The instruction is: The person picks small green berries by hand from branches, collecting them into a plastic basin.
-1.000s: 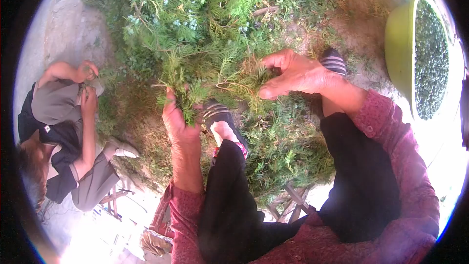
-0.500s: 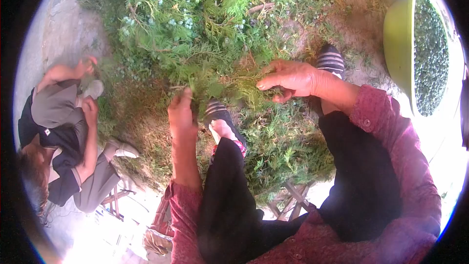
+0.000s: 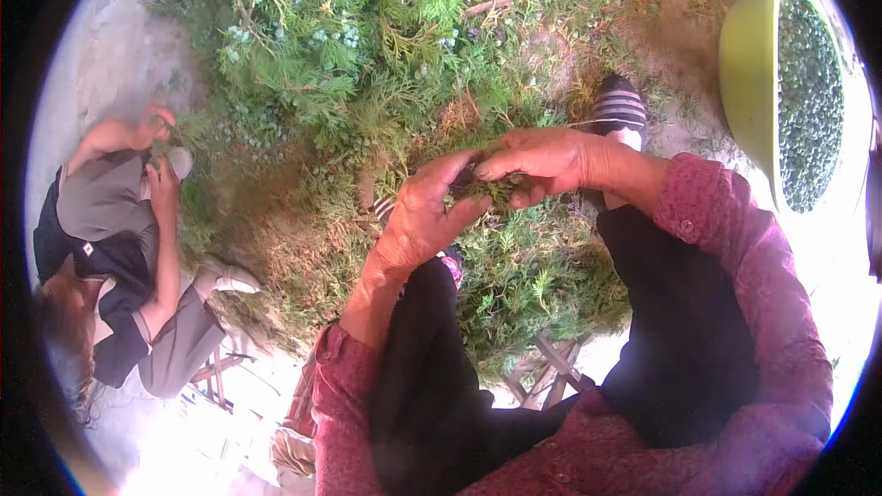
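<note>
My right hand is curled around a small clump of green conifer sprigs, held low over the ground between my knees. Close against it, my left hand is curved with thumb and fingers apart, its fingertips near the right hand's. Part of the clump is hidden behind my fingers. Beyond both hands lies a large heap of cut conifer branches, scale-leaved and dotted with pale blue-green cones.
A yellow-green basin at right holds many small green pieces. Seated at left, another person handles a sprig. Loose greenery covers the ground around my striped shoe. A wooden stool leg shows below.
My left hand has moved right and slightly down, from apart to beside my right hand. My right hand stays nearly in place with the greenery. The other person's hands have shifted slightly.
</note>
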The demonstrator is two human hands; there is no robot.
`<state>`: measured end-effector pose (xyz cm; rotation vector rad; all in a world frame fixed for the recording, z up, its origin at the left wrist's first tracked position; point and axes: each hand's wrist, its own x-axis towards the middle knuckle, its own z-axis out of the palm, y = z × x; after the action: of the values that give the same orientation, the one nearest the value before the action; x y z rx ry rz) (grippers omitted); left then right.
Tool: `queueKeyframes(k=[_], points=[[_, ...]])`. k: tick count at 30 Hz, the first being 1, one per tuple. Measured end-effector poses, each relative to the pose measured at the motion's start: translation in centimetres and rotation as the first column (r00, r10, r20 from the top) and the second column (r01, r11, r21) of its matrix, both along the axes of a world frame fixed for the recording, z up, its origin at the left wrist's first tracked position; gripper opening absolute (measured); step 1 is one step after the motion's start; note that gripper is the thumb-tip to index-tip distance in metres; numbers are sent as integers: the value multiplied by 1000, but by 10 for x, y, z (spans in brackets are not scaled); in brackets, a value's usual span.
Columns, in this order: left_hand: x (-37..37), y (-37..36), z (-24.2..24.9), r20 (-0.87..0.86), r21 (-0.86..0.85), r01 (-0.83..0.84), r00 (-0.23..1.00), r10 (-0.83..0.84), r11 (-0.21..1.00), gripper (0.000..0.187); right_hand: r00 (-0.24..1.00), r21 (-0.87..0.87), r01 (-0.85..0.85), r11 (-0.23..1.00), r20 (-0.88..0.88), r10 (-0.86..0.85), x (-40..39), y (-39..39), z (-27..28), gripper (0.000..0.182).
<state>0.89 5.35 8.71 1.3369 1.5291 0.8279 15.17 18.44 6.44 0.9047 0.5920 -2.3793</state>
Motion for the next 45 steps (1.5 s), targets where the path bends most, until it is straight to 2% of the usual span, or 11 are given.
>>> queueKeyframes(k=[5, 12, 14, 17, 21, 29, 39, 41, 43, 44, 45], points=[[-2, 6, 17, -232, -101, 42, 971, -64, 994, 18, 985, 50, -119, 992, -123, 124, 1, 0, -15, 13], [-10, -6, 20, -42, -191, 4, 999, -13, 982, 15, 991, -60, -95, 994, -101, 89, 10, 4, 5, 17], [-22, -19, 21, 25, -292, -299, 947, 320, 908, 9, 986, -151, -69, 986, -159, 44, 25, 20, -2, 17], [-29, -43, 14, 148, -457, -423, 831, 536, 783, 7, 966, -284, 44, 958, -231, -113, 40, 28, -13, 19], [-25, -43, 8, 186, -656, -530, 577, 795, 538, 8, 968, -121, 84, 989, -226, -110, 33, 23, -1, 20], [-59, -42, -9, 494, -581, -659, 182, 850, 478, 18, 965, -48, 115, 992, -232, -123, 32, 22, -19, 19], [-66, -3, -15, 489, -466, -724, 268, 830, 509, 17, 987, 152, -72, 986, -131, 92, 27, 14, -18, 25], [-60, 4, -21, 398, -455, -752, 307, 864, 477, 15, 985, 154, -67, 986, -146, 90, 27, 13, -19, 23], [-54, 12, -32, -48, -217, -705, 698, 714, 675, 22, 990, 140, -53, 989, -123, 70, 26, 10, -19, 21], [-59, 11, -52, -509, -148, -611, 721, 470, 777, 30, 989, 170, -71, 983, -116, 91, 24, 11, -14, 20], [-58, 6, -67, -508, -144, -615, 719, 475, 776, 30, 989, 174, -75, 982, -117, 96, 23, 10, -12, 20]])
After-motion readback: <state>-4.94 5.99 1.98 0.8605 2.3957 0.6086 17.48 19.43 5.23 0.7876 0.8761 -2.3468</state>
